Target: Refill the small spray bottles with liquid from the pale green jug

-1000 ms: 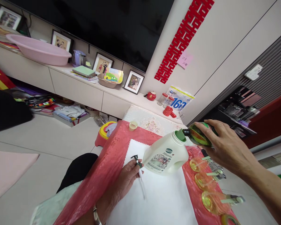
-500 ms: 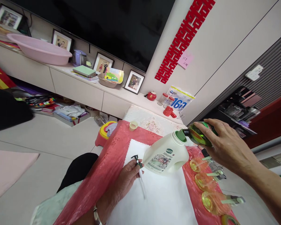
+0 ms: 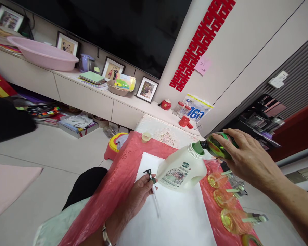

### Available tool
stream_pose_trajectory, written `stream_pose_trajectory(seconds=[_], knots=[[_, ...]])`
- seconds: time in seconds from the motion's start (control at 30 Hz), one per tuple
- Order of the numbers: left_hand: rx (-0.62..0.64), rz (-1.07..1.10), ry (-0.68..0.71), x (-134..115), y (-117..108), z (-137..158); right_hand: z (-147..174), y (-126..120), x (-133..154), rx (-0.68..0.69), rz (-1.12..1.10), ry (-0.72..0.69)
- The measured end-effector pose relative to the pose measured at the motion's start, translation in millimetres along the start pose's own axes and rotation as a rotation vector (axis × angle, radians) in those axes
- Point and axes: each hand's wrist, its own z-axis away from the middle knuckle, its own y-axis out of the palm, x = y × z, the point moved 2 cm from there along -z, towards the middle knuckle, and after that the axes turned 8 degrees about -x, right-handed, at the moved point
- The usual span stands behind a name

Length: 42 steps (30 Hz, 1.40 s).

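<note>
My right hand [image 3: 240, 153] is wrapped round a green bottle [image 3: 218, 146], tipped sideways with its black neck at the green-lined mouth of a large pale detergent jug [image 3: 183, 171]. Whether liquid is flowing I cannot tell. The jug stands on a white cloth [image 3: 179, 215], its printed label facing me. Between the thumb and fingers of my left hand [image 3: 141, 189] is a black pump head [image 3: 150, 176], its thin clear tube pointing down over the cloth. That hand is just left of the jug.
Several bottles of yellow liquid [image 3: 233, 220] line the right side of the red table cover [image 3: 113, 181]. A small pale cap [image 3: 145, 137] sits at the far left corner. Beyond is a cabinet with red lids [image 3: 185, 122] and a plastic bag [image 3: 197, 107]. A yellow-red stool [image 3: 113, 145] stands left.
Almost nothing differs. Both hands, the tilted bottle, the jug and the pump head keep their places.
</note>
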Motion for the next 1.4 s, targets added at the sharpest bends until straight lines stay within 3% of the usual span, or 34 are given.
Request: stream_pose_trajectory(seconds=[1.4], knots=[[-0.011, -0.032, -0.009, -1.9, 0.0, 2.8, -19.8, -13.2, -5.1, 0.047, 0.06, -0.175]])
